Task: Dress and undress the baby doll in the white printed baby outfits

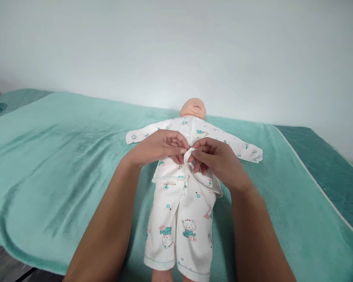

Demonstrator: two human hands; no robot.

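Note:
A baby doll [193, 107] lies on its back, its head away from me and both sleeves spread out. It wears a white printed jacket [170, 170] and matching trousers [179, 223]. Over its belly, my left hand [170, 147] pinches the jacket's front edge between thumb and fingers. My right hand [210, 156] grips the other front edge close beside it, lifting a fold of the white trim. The fingertips of both hands nearly meet. Whatever fastener lies between them is hidden by my fingers. The lower front of the jacket hangs apart below my hands.
A light green plush blanket [61, 164] lies under the doll, wrinkled on the left. Darker green cloth [320, 156] shows at the right. A pale wall [176, 47] rises behind. The blanket's near edge drops off at lower left above a dark floor [6, 266].

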